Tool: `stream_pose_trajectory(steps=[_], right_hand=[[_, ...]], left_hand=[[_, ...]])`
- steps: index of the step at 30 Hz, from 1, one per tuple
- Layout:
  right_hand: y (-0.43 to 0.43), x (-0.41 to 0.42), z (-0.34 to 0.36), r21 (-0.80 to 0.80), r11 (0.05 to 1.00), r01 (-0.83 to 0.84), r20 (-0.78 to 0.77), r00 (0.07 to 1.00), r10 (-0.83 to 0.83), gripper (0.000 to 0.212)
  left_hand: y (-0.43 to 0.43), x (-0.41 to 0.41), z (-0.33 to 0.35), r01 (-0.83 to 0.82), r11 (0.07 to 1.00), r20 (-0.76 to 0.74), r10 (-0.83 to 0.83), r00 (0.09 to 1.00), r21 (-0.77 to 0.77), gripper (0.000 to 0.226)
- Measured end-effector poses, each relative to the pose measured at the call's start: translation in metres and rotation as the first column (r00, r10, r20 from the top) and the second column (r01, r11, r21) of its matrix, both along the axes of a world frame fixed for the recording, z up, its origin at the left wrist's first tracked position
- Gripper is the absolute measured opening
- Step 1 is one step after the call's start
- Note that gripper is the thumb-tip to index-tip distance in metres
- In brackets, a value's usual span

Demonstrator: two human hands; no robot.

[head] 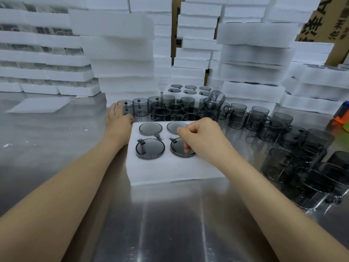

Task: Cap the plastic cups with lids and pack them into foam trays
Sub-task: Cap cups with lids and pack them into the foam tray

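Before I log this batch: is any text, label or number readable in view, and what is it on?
"A": a large black letter, turned sideways, on the cardboard box at top right.
Other black characters on that box: sideways, cut off by the frame and blurred, so not readable.
Foam tray, cups and lids: no print visible.
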State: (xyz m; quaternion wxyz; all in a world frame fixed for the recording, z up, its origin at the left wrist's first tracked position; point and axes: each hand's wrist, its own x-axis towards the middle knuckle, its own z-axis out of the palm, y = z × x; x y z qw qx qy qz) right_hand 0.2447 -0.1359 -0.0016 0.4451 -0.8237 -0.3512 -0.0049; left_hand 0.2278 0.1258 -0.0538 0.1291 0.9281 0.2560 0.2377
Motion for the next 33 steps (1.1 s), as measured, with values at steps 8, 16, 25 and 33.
stream_pose_trajectory(steps=[8,16,25,33], right_hand=[[0.000,0.006,0.000,0.061,0.998,0.003,-0.065,0.998,0.001,0.042],[-0.005,0.009,0.003,0.148,0.989,-0.030,-0.164,0.985,0.055,0.043],[0.000,0.005,0.003,0.405,0.914,0.024,-0.067,0.998,0.004,0.020],[0.001,0.005,-0.003,0.263,0.956,-0.127,0.035,0.992,0.122,0.079]], left_hand=[[-0.006,-0.003,0.001,-0.060,0.981,0.153,0.031,0.988,0.183,0.019],[-0.037,-0.036,0.009,-0.048,0.973,0.416,-0.052,0.908,0.226,0.016],[-0.071,-0.059,0.047,0.033,0.849,0.673,-0.440,0.594,0.527,0.006],[-0.080,-0.060,0.053,0.242,0.517,0.290,-0.743,0.604,0.821,0.018]])
